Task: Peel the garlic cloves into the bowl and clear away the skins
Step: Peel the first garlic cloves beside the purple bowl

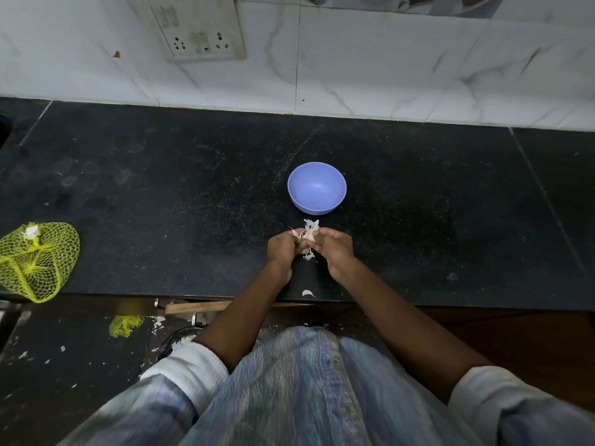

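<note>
Gripping a garlic bulb between them, the left hand and right hand are held together over the black counter, nearer its front edge than the wall; fingers of both are curled round the bulb, though exactly which fingers pinch the papery skin cannot be made out. A purple bowl is set just beyond the hands. One loose skin lies at the front edge. A yellow net bag is seen at the counter's left end.
</note>
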